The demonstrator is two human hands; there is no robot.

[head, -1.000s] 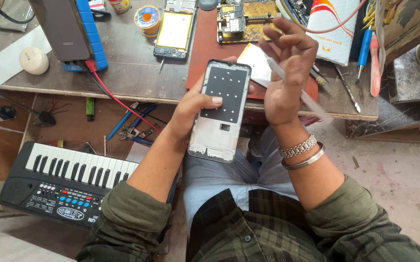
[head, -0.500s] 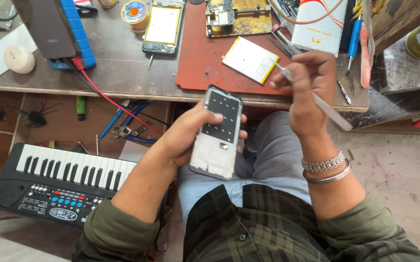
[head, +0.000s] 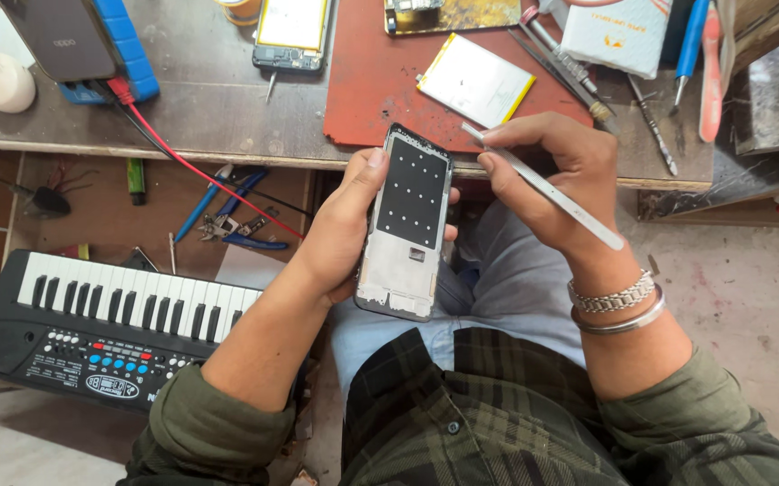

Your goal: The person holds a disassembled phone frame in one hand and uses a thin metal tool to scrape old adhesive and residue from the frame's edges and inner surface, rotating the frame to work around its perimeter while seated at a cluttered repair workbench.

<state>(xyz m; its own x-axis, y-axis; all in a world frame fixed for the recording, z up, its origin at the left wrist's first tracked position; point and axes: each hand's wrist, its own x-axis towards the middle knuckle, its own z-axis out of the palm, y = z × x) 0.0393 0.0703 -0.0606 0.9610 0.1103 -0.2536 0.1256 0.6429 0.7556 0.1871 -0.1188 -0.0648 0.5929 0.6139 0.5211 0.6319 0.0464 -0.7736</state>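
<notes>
My left hand (head: 340,229) grips an opened phone frame (head: 407,225), its bare inner side up, over my lap. A black panel with small dots covers its upper half. My right hand (head: 556,175) pinches metal tweezers (head: 543,187), whose tip rests just beside the frame's top right corner. Two metal bracelets sit on my right wrist.
Ahead is a workbench (head: 218,108) with a red mat (head: 380,90), a white flat battery (head: 477,85), another opened phone (head: 290,36), loose tweezers and screwdrivers (head: 651,126), and a blue box (head: 124,54) with red wire. A small black keyboard (head: 110,324) lies on the floor at left.
Both hands came down and closer to me. The right hand lowered from the raised position and brought the tweezers to the frame's top edge; the frame tilted more upright.
</notes>
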